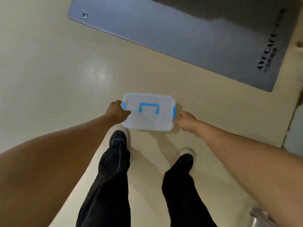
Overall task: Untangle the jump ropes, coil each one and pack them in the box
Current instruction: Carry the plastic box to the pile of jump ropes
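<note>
The person holds the lidded box (147, 112) low over the floor (49, 71), just ahead of the shoes. The left hand (117, 112) grips its left end, fingers curled round the edge; the right hand (185, 119) pinches the right end by the blue latch (174, 112). Keeping it level with both ends evenly supported seems wise. No ropes are visible.
</note>
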